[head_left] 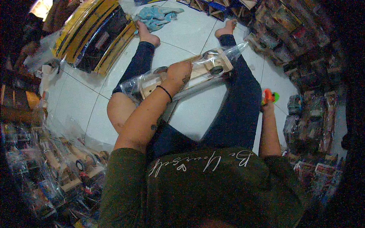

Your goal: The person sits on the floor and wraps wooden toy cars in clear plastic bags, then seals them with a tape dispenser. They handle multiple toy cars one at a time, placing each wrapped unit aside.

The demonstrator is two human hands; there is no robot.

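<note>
Between my legs lies a wooden toy truck (200, 72) with dark wheels, inside a clear plastic bag (131, 86). My left hand (179, 76) is closed over its middle, the fingertips partly hidden. The bag's twisted, pointed end reaches past my right shin. Out beside my right thigh, my right hand (268, 108) grips a small bright orange and green object (267, 95) close to the floor. Its kind is too small to make out.
White tiles (78, 102) make up the floor. A blue patterned cloth (156, 17) lies by my left foot. Yellow-edged, plastic-wrapped wooden pieces (89, 32) stand at the far left. Bagged wooden toys (72, 163) crowd the near left, and more wrapped goods (300, 41) line the right.
</note>
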